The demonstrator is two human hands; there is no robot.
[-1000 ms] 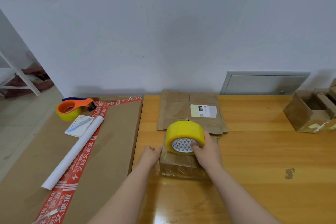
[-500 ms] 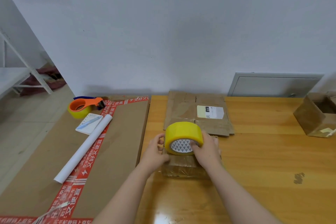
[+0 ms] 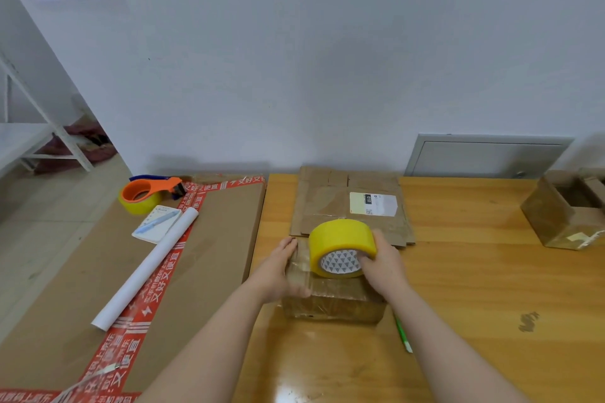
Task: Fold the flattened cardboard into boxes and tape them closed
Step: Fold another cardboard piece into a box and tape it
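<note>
The small box [image 3: 330,303] was placed on the desk [image 3: 474,288], and all places below are given from this box. On top of the box the yellow tape roll [image 3: 340,239] was held on its edge by the right hand [image 3: 381,267], whose fingers [image 3: 366,258] were curled into the core and clamped on the roll. A strip of clear tape was stretched from the roll to the left over the box top. There it was pressed down by the left hand [image 3: 278,271], with the fingers [image 3: 289,245] straight and together, gripping nothing.

The step in hand was judged to be the sealing of the box top. To do it well, the roll should be drawn in one straight line along the seam and held low, so that the tape is kept tight. The fixed end should be pressed firmly and smoothed toward the roll, so that no fold or bubble is left. The strip should be carried over the edge and down the side of the box before it is cut.

More flattened cardboard [image 3: 327,203] lay just behind the box, not yet folded. A green pen [image 3: 402,334] lay just beside its right front corner.
</note>
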